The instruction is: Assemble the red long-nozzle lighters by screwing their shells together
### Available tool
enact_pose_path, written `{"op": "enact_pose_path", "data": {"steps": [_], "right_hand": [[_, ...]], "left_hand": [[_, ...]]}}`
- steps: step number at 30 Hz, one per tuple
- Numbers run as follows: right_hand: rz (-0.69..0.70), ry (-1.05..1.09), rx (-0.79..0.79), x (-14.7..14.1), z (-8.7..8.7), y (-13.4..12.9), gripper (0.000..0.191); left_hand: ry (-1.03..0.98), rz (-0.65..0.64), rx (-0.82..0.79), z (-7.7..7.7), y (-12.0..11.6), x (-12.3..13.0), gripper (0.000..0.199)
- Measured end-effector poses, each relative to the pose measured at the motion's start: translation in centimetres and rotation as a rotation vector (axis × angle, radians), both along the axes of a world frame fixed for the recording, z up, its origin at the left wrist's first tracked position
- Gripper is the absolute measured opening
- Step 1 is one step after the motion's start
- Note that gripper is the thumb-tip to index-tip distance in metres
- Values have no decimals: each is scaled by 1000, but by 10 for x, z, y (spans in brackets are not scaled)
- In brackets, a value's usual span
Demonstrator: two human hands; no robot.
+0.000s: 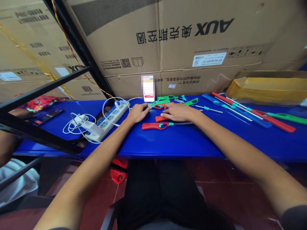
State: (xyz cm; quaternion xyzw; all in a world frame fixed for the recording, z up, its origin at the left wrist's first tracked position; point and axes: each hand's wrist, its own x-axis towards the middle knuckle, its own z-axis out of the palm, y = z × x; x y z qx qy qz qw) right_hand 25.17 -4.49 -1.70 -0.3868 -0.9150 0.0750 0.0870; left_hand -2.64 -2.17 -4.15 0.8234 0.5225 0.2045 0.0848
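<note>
My left hand (138,113) rests on the blue table, its fingers closed at the left end of a red and green gas lighter (158,105). At that lighter's other end is my right hand (178,111), its fingers curled and partly hiding it. A second red lighter (161,118) lies partly beneath my right hand. Nearer to me, a red long-nosed lighter (155,126) points its metal tube rightward under my right wrist. Behind my hands lie green lighters (168,97). What exactly my right fingertips grip is partly covered.
A lit phone (149,88) stands against a large cardboard box (177,57). On the left are a power strip (111,118), white cables and a black metal frame (79,72). More long lighters (274,121) lie to the right, before a yellow-taped box (266,89). Another person's arm (8,140) shows at far left.
</note>
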Motion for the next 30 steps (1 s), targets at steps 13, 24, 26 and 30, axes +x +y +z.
{"op": "enact_pose_path", "data": {"steps": [13,24,26,30], "right_hand": [[24,-3,63,8,7,2,35],[83,20,-41,21,7,17,47],[97,6,-38,22,7,17,50],[84,-29,-6,17,9,12,53]], "left_hand": [[-44,-14,22,0,4,-5,45],[-76,-23,12,-3,7,-9,46],[-81,-23,4,-3,7,-9,46],[-75,-19,7,-2,7,-8,46]]}}
